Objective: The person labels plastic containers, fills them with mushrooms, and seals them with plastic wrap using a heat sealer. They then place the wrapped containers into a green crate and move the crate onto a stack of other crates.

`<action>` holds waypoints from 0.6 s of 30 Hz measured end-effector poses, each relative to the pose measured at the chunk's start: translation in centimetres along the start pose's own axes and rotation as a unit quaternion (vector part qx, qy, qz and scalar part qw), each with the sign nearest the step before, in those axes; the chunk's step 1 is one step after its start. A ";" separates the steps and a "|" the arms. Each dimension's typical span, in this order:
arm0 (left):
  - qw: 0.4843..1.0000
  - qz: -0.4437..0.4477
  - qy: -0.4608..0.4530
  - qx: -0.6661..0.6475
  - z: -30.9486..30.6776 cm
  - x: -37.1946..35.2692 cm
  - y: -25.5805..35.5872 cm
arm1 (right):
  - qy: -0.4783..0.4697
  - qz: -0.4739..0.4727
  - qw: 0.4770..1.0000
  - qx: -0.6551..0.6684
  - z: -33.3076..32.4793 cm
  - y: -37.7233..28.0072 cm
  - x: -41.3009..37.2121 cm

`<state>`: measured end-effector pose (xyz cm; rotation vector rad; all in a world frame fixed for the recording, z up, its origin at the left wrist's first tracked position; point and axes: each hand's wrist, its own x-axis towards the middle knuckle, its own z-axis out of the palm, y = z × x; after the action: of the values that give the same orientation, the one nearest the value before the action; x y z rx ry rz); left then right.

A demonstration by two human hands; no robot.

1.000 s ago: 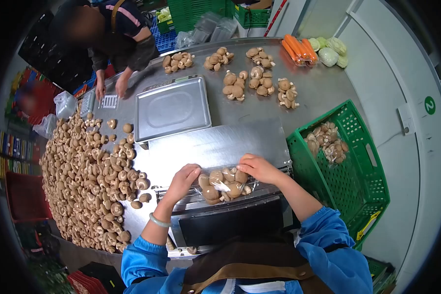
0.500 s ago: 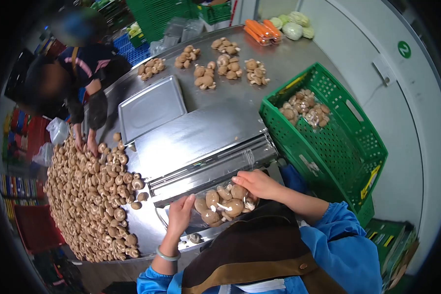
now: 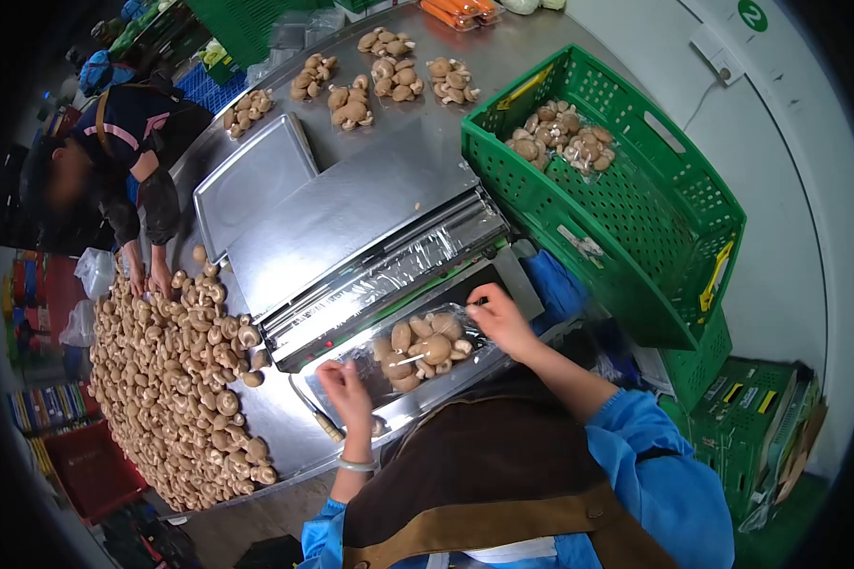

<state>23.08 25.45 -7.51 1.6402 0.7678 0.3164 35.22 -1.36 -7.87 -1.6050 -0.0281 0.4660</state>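
A tray of brown mushrooms [image 3: 427, 349] under clear film lies in front of the wrapping machine [image 3: 380, 275], between my two hands. My left hand [image 3: 346, 391], with a bracelet at its wrist, is at the left end of the film, its fingers curled in a pinch. At the right end my right hand [image 3: 498, 321] has its thumb and fingers pressed together beside the film edge. Whether either hand grips the thin film is too small to make out. A strip of crinkled film [image 3: 417, 256] lies along the machine's roller.
Loose mushrooms [image 3: 171, 389] are heaped at left, where a co-worker's hands [image 3: 147, 275] reach in. A metal tray [image 3: 256, 185] lies behind the machine. Packed mushrooms [image 3: 351, 102] and carrots [image 3: 460, 11] sit farther back. A green crate [image 3: 626, 209] with mushroom packs stands at right.
The mushroom tray now lies lower on the machine's front, and my hands have moved apart from its sides. More of the film roller shows. The whole view has shifted.
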 end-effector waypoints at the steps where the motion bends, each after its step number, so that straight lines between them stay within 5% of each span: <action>1: 1.000 -0.014 0.005 -0.023 -0.6 0.2 1.3 | 0.005 0.035 0.990 0.133 -1.1 -2.9 -1.8; 3: 0.997 0.073 -0.013 0.034 -1.0 0.4 1.9 | 0.057 0.052 0.974 0.211 -3.6 -6.2 -5.6; 6: 0.955 0.165 -0.063 0.238 0.6 0.3 2.9 | 0.200 0.034 0.975 0.086 -5.8 -1.9 -9.0; 7: 0.926 0.136 -0.087 0.341 1.6 0.4 1.9 | 0.237 -0.014 0.971 0.009 -6.3 4.0 -9.1; 9: 0.786 0.341 -0.138 0.497 3.7 1.5 0.0 | 0.292 -0.009 0.927 -0.236 -5.2 6.7 -9.1; 11: 0.781 0.382 -0.176 0.462 7.2 2.0 0.8 | 0.345 -0.027 0.905 -0.249 -2.7 10.7 -7.5; 13: 0.762 0.433 -0.309 0.370 10.1 1.2 3.0 | 0.351 0.101 0.931 -0.023 -0.1 13.9 -6.3; 15: 0.864 0.240 -0.312 0.315 12.0 0.2 2.4 | 0.232 -0.103 0.964 0.085 0.4 12.1 -7.4; 16: 0.910 0.124 -0.379 0.114 12.9 -0.8 2.8 | 0.137 -0.145 0.968 0.149 0.4 12.2 -7.7; 17: 0.899 -0.010 -0.428 -0.091 13.1 -2.3 3.8 | 0.021 -0.168 0.960 0.224 0.7 12.4 -8.9; 18: 0.871 -0.073 -0.464 -0.142 12.4 -3.6 5.1 | -0.115 -0.182 0.934 0.284 1.0 12.6 -10.4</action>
<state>29.38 13.43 -4.73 1.2286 0.0868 -0.4465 22.10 -4.77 -17.07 -0.9408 -0.3354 0.3276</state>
